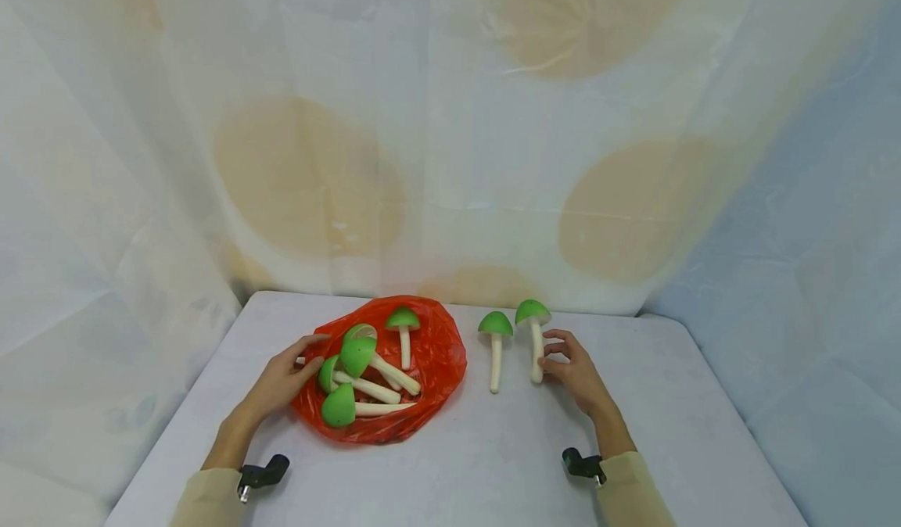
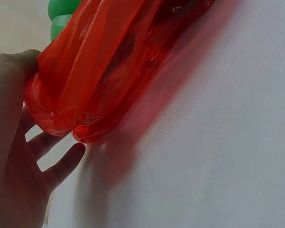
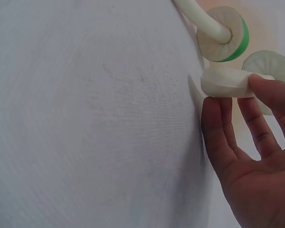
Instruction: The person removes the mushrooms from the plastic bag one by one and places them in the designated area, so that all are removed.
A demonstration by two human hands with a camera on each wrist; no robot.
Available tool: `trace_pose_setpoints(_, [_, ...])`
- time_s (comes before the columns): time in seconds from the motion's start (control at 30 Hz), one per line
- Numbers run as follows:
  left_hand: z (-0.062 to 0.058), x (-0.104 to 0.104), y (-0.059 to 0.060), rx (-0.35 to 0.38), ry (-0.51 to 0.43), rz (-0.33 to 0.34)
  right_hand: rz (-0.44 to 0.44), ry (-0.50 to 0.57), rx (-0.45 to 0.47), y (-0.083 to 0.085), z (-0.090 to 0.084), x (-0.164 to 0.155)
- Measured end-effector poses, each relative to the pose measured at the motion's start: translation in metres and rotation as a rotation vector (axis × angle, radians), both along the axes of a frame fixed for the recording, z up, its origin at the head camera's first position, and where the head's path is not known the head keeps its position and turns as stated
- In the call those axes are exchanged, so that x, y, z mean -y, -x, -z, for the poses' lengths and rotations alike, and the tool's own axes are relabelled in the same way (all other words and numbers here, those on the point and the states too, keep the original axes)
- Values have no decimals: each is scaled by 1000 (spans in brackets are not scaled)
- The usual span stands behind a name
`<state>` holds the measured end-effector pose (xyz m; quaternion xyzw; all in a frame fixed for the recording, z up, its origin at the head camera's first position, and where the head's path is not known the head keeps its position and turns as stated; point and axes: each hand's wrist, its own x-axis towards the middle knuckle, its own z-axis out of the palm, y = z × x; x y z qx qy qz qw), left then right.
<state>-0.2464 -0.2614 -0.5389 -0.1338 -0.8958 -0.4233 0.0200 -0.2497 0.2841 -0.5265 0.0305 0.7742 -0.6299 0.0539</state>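
My left hand (image 1: 280, 378) is at the left side of a red plastic bag (image 1: 446, 347), which lies wide open. In the left wrist view, its thumb hooks over the rim of the bag (image 2: 99, 71) and the fingers lie along the outside. Several toy mushrooms with green caps and white stems, one of them this mushroom (image 1: 359, 355), rest in the bag. My right hand (image 1: 573, 371) pinches a mushroom (image 1: 536, 347) by its white stem, between thumb and fingers. Just left of it, another mushroom (image 1: 496, 355) lies on the table, cap toward the back.
The table (image 1: 479, 472) has a white cover. Behind it hangs a pale curtain (image 1: 450, 159) with tan round patches, and similar sheets (image 1: 809, 277) close off both sides. Each wrist carries a small black camera mount (image 1: 263, 472).
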Motion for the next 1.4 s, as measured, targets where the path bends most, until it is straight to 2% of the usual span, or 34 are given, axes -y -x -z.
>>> trace_pose_setpoints(0.43, [-1, 0, 0, 3, -4, 11, 32, -118, 5, -1, -2, 7])
trace_pose_setpoints(0.67, [-1, 0, 0, 2, -3, 11, 28, -129, 1, 1, -3, 8])
trace_pose_setpoints(1.07, [-3, -1, 0, 4, 6, 8, 18, -144, 9, 4, 5, 7])
trace_pose_setpoints(1.4, [-1, 0, -1, 13, 4, 3, 21, -154, -1, 3, 0, 8])
